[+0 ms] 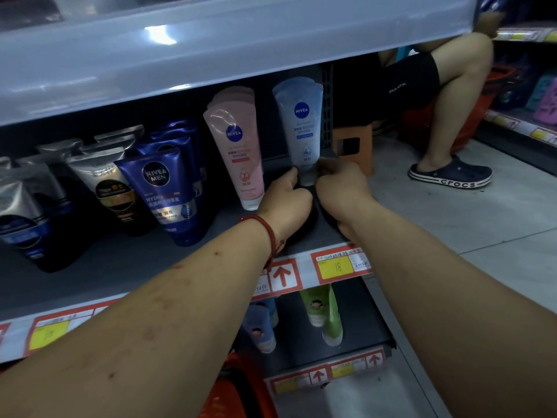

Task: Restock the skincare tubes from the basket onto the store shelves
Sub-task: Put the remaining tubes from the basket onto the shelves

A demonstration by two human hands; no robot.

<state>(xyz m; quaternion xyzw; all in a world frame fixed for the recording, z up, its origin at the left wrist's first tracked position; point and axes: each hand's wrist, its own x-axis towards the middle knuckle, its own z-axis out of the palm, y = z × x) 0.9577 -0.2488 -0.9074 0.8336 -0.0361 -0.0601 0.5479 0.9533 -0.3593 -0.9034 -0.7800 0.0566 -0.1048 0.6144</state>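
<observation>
both hands hold the low end of the light blue tube [301, 125], which stands cap down at the right end of the shelf [120, 260]. the left hand [287, 196] curls its fingers on the tube's left side. the right hand [339, 179] pinches its right side. more light blue tubes stand right behind it. just beside it on the left is a row of pink tubes [238, 152], then dark blue tubes [168, 188]. the orange basket [217, 402] sits low down, too blurry to tell what is in it.
</observation>
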